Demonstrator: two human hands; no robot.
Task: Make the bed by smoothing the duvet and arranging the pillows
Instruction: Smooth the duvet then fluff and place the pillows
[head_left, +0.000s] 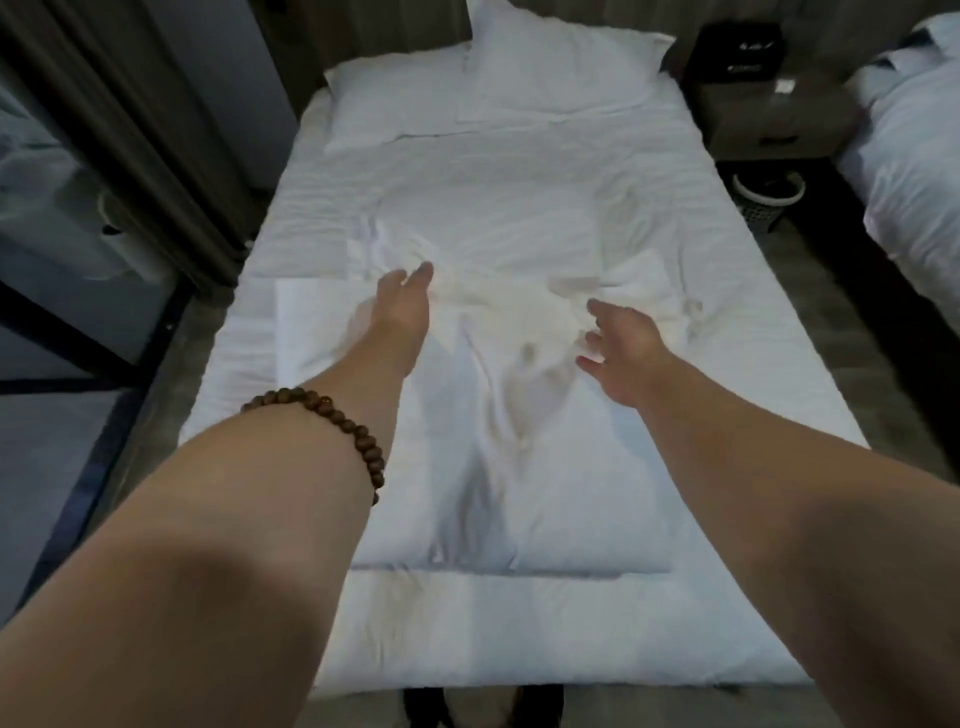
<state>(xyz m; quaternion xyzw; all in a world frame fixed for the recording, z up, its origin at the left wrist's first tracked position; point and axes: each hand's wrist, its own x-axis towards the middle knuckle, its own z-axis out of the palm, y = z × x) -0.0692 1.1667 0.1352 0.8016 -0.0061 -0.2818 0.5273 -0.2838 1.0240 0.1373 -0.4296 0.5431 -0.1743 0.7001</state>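
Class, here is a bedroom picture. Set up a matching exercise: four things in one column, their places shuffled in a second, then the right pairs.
1 pillows
2 bracelet
3 basket
4 black box

A on the bedside table
B on the floor right of the bed
C at the bed's head
D round the left arm

Pairs: 1-C, 2-D, 3-B, 4-A

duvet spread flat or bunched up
Bunched. The duvet is crumpled into ridges mid-bed, between the left hand and right hand, both open.
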